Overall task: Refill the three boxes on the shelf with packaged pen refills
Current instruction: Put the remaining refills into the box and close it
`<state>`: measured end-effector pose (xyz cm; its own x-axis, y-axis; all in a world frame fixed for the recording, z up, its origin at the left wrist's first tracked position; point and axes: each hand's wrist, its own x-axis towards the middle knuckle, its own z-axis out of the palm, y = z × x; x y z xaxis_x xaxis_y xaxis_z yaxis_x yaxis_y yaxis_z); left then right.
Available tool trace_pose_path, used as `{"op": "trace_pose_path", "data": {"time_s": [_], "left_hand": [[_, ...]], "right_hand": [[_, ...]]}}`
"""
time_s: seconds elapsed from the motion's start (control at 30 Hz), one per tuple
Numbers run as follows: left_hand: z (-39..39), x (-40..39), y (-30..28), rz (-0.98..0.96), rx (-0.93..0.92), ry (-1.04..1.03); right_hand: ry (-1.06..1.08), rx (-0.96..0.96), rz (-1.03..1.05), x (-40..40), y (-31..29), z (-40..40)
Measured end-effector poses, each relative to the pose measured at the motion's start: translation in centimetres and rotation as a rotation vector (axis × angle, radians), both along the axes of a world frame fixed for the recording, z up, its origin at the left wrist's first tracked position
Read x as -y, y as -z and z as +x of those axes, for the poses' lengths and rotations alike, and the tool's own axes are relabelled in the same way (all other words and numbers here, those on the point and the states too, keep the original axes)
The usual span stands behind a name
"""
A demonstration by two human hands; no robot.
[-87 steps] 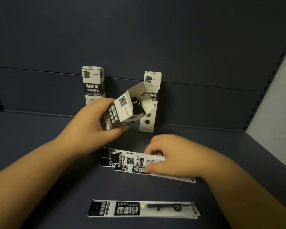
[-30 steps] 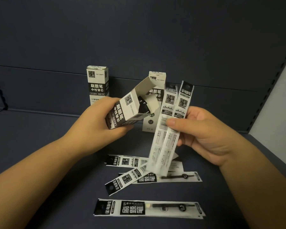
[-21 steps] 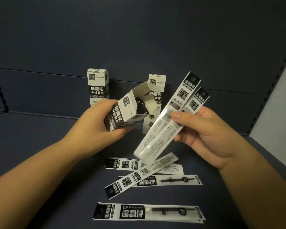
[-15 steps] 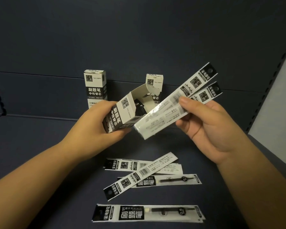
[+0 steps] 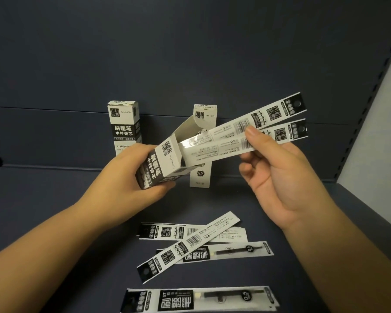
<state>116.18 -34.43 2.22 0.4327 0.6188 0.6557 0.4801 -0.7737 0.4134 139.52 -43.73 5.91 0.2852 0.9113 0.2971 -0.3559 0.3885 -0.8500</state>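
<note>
Two refill packets (image 5: 246,136) pinched by right hand (image 5: 287,177), tips at mouth of open box (image 5: 165,161) | left hand (image 5: 131,177) grips box | four loose packets (image 5: 203,245) near on shelf (image 5: 54,211)

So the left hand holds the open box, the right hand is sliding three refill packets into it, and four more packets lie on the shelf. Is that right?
Not quite: the head view shows two packets pinched in the right hand, not three. The rest stands: the left hand holds the open box, the packets' ends are at its mouth, and four more packets lie on the shelf.
</note>
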Motion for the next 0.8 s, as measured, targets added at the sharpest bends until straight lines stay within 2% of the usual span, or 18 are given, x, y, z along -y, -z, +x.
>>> {"op": "trace_pose_path", "data": {"time_s": [0.33, 0.47, 0.63, 0.8], "left_hand": [[0.1, 0.0, 0.1, 0.003, -0.048, 0.016], [0.1, 0.0, 0.2, 0.014, -0.055, 0.007], [0.3, 0.1, 0.4, 0.017, -0.085, 0.005], [0.3, 0.0, 0.4, 0.013, -0.085, 0.005]], "right_hand": [[0.149, 0.010, 0.047, 0.4, 0.1, -0.6], [0.140, 0.058, 0.057, 0.7, 0.1, -1.0], [0.024, 0.175, -0.047, 0.7, 1.1, -2.2], [0.076, 0.251, -0.109, 0.5, 1.7, -2.4]]}}
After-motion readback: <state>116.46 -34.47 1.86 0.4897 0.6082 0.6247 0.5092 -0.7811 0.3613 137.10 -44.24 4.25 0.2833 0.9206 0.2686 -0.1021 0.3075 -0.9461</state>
